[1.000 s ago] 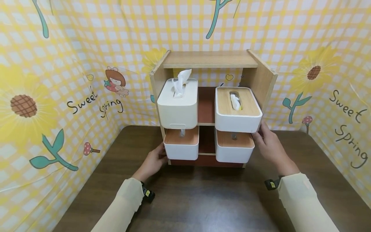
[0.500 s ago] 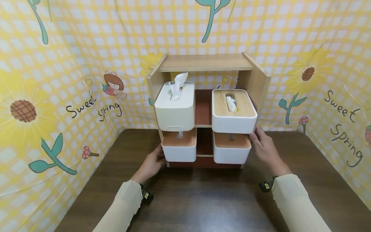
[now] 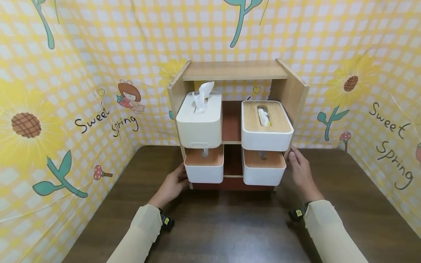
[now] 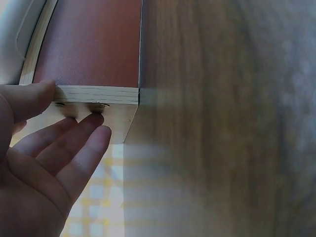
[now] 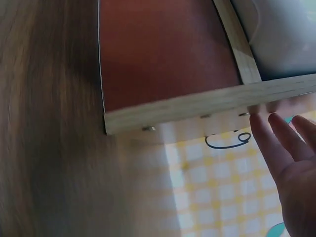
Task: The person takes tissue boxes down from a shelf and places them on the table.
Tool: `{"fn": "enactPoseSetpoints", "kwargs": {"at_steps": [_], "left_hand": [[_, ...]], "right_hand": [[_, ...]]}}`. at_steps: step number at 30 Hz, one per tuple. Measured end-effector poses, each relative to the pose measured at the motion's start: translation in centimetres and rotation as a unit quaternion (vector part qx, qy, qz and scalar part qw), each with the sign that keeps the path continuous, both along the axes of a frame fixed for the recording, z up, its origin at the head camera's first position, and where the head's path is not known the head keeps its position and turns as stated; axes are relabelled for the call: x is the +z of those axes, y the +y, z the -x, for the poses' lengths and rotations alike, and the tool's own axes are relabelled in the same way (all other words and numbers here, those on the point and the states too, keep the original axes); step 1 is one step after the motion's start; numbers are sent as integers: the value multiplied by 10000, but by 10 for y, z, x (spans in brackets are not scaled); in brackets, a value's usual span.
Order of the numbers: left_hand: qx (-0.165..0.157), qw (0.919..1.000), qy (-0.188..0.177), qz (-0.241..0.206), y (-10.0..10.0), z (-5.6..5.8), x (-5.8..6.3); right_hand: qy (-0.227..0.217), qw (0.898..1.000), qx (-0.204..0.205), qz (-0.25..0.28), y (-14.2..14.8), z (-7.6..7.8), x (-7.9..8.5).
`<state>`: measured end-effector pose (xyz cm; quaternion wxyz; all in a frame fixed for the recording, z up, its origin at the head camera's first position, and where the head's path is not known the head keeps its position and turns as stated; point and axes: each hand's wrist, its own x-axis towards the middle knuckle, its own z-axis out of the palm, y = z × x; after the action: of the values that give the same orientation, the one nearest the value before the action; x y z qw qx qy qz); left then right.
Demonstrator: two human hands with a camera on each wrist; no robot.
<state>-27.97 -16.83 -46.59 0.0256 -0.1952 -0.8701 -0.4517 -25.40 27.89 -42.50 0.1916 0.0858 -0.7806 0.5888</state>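
Observation:
A small wooden shelf [image 3: 234, 69] stands on the brown table, with four-sided tissue boxes in its compartments. Upper left is a cream tissue box [image 3: 199, 131] with a tissue sticking up; upper right, a white tissue box [image 3: 268, 140] with a wooden lid. Below them sit two more wooden-topped tissue boxes, a left one [image 3: 204, 174] and a right one [image 3: 264, 176]. My left hand [image 3: 171, 185] grips the shelf's lower left side panel [image 4: 94, 94], thumb at its front edge and fingers outside. Fairly straight fingers of my right hand [image 3: 302, 173] touch the right panel [image 5: 187, 106].
All the boxes jut forward from the shelf's front edges. A yellow checked cloth [image 3: 131, 47] with printed flowers hangs behind and on both sides. The brown table top [image 3: 227, 226] extends in front of the shelf.
My right hand has slid a little down and inward along the right panel, its fingers loosening. The left hand stays on its panel. The whole head view has shifted slightly.

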Motion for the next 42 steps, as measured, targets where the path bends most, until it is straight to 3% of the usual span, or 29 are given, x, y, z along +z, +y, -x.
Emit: {"fn": "enactPoseSetpoints", "kwargs": {"at_steps": [6,23,30,36,42], "left_hand": [[49,10000,-76,32,-2,0,0],[-13,9998,115,140,0,4,0],[0,9999,90,73,-1,5,0],[-4,9999,104,99,-1,5,1],[18,9999,53,83,-1,3,1]], "right_hand": [[-53,9975,-111,701,-5,3,-4],[-524,9964,-105,660,-3,2,-29],[-373,9954,-82,874,-4,5,-34],[-572,9943,-28,902,-5,3,-37],[-392,9928,102,1132,-6,3,-39]]}}
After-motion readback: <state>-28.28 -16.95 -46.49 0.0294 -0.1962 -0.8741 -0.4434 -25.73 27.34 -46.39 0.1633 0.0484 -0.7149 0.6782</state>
